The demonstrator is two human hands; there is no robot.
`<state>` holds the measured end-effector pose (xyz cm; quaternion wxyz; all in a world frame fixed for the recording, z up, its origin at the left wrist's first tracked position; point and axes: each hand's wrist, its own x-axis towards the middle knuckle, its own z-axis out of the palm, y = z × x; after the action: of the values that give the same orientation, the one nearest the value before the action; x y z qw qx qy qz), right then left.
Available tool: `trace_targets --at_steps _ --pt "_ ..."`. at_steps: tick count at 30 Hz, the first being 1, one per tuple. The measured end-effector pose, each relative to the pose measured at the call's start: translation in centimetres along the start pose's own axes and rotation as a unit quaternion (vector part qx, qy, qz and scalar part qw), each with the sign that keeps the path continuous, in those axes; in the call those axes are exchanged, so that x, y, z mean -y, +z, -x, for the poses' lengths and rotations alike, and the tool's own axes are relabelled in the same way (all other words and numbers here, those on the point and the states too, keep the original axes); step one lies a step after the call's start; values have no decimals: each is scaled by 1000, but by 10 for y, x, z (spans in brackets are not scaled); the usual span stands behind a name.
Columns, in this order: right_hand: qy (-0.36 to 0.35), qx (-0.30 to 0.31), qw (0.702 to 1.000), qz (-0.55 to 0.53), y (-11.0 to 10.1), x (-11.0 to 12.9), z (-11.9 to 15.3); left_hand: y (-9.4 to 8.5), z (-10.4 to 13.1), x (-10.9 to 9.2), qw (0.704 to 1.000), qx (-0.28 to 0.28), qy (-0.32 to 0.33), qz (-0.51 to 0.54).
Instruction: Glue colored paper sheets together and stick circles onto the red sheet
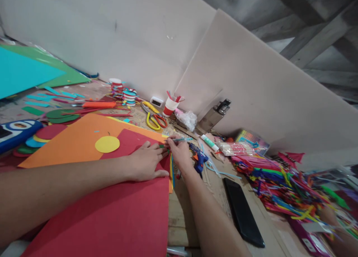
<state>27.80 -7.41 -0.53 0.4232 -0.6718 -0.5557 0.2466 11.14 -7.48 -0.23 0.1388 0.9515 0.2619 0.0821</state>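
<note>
My left hand (147, 162) lies spread, palm down, on a large red sheet (125, 216). Just to its right, my right hand (179, 151) pinches a thin pale blue pen (183, 139) near the sheet's upper right corner. Small green bits show between the two hands. An orange sheet (75, 137) lies partly under the red one, with a yellow paper circle (107, 144) on it. Edges of yellow and blue sheets stick out below the right hand.
Scissors (152, 115), a red and white cup (170, 106) and a dark bottle (214, 115) stand behind. To the right are a glue gun (200, 160), a black phone (243, 212) and colourful pipe cleaners (276, 186). Another person's hand (328, 216) shows at far right.
</note>
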Motion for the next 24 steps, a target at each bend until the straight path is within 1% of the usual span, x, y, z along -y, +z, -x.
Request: trace_targets --at_steps 2,7,13,15,18,22,24 --pt "19 6 999 -29 1 1 1 1 0 1 1000 -3 1 0" --pt "32 10 998 -45 -1 0 1 5 1 2 1000 -15 5 -12" --pt "29 19 998 -48 -2 -6 -1 3 6 -3 996 -78 10 -42" --pt "23 23 998 -49 -1 -8 -1 1 7 -4 996 -75 12 -53" --pt "13 24 999 -29 1 -11 -3 0 9 -5 997 -54 15 -61" --pt "-2 21 1000 1 3 -12 -4 0 12 -5 996 -65 9 -64" --pt "-5 19 1000 2 3 -12 -4 0 13 -4 996 -61 7 -65"
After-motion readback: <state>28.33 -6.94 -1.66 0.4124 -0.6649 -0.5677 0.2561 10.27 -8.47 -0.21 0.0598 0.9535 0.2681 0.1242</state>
